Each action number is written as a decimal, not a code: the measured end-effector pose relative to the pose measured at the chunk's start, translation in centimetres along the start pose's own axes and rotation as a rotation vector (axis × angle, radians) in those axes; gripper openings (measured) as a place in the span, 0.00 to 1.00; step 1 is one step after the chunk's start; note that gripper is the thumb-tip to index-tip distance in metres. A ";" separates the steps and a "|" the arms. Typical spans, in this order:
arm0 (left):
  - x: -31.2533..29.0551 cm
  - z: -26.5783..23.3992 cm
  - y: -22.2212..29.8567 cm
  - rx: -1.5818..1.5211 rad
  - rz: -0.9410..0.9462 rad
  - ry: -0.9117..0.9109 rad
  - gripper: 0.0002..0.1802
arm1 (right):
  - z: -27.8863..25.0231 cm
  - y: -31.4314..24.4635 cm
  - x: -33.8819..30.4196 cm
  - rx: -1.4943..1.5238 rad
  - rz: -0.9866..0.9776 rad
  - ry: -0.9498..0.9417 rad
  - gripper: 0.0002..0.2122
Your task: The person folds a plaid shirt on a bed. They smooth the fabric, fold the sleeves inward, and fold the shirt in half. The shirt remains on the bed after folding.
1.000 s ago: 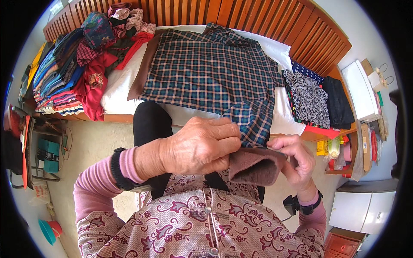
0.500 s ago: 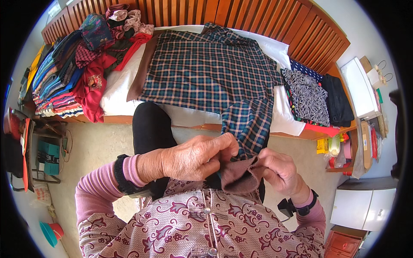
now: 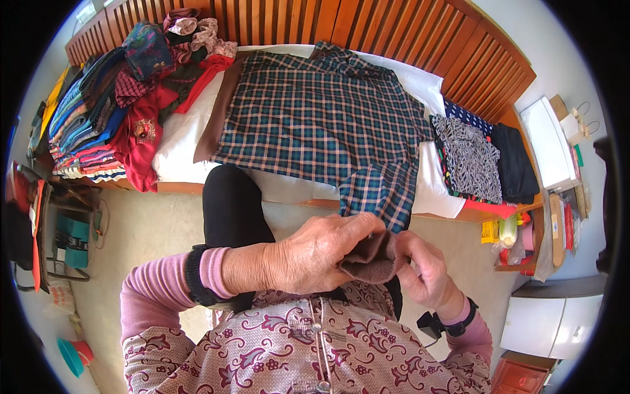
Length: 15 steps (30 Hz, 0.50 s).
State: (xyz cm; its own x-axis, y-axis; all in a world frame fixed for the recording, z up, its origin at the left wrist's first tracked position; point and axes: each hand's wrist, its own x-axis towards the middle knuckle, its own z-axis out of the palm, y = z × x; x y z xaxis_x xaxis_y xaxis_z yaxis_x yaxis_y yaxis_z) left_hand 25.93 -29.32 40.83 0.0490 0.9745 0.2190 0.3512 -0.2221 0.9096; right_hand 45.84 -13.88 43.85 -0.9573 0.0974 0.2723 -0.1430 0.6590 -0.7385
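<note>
A green and navy plaid shirt [image 3: 315, 118] lies spread on the bed, its near right sleeve [image 3: 380, 190] hanging over the front edge toward me. That sleeve ends in a brown cuff [image 3: 371, 259], whose opening faces me. My left hand [image 3: 321, 253] grips the cuff's left side, fingers curled and partly hidden behind it. With thumb and fingers pinched, my right hand [image 3: 423, 266] holds the cuff's right edge. A brown hem band [image 3: 220, 118] shows along the shirt's left end.
Folded clothes [image 3: 82, 125] are piled at the bed's left, beside a red garment [image 3: 141, 131]. Folded garments [image 3: 469, 157] and dark trousers [image 3: 515, 161] lie at its right. A slatted wooden headboard [image 3: 289, 23] rises behind. A white cabinet [image 3: 535, 318] stands at lower right.
My left hand has shifted right and closed in on the cuff, now covering its left side. The cuff has risen slightly, its opening turned more upward. The right hand keeps hold of its edge.
</note>
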 end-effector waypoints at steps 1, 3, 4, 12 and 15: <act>0.2 -0.2 -0.3 0.013 0.102 0.032 0.30 | 0.1 0.2 0.2 -0.016 -0.006 0.012 0.07; 0.7 -0.3 -0.9 0.024 0.263 0.089 0.24 | 0.2 0.6 0.6 -0.058 -0.004 0.017 0.07; 0.8 -0.2 -1.0 0.026 0.307 0.137 0.22 | 0.4 1.0 0.8 -0.050 -0.005 0.050 0.09; 1.5 -1.3 -2.0 0.122 0.257 0.124 0.21 | 0.6 3.2 2.5 -0.017 -0.058 -0.034 0.13; 1.6 -2.1 -2.4 0.100 0.309 0.022 0.21 | 0.2 3.8 1.7 -0.013 0.020 -0.060 0.13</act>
State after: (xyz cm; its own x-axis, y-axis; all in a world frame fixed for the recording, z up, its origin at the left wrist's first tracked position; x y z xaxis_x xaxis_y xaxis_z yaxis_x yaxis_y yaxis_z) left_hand 23.21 -27.31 39.69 0.1480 0.8605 0.4875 0.4126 -0.5017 0.7603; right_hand 43.57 -11.40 41.41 -0.9733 0.0657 0.2197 -0.1209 0.6672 -0.7350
